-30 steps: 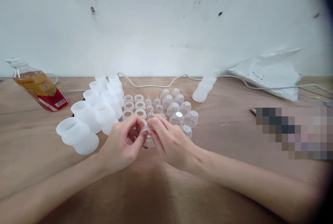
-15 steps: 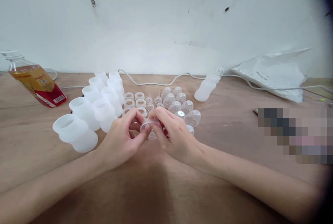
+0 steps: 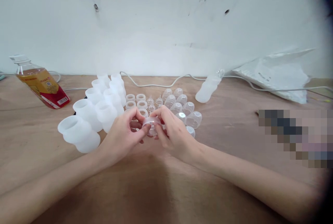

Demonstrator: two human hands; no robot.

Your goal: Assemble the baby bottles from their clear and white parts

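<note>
My left hand (image 3: 121, 132) and my right hand (image 3: 175, 130) meet at the middle of the table. Thumbs and fingers of both pinch the rim of a clear plastic ring (image 3: 151, 121), one hand on each side. Just under it show clear, ridged round edges (image 3: 152, 132); whether they belong to the same piece is unclear. Beyond my fingers lie white bottle collars (image 3: 142, 104) in rows and clear bottle nipples (image 3: 159, 101). To the right stand several clear domed caps (image 3: 194, 119). My hands hide part of these rows.
White, wavy baby bottle bodies (image 3: 79, 133) stand open-topped in two rows at left. Behind them is a drink bottle (image 3: 43, 86). One baby bottle with a clear top (image 3: 208, 86) stands back right, near a cable (image 3: 166, 85) and a plastic bag (image 3: 275, 74). A blurred-out patch covers the right edge.
The clear ring has gone from tilted to nearly level between my fingers. Both hands keep their pinch. The whole view has shifted slightly.
</note>
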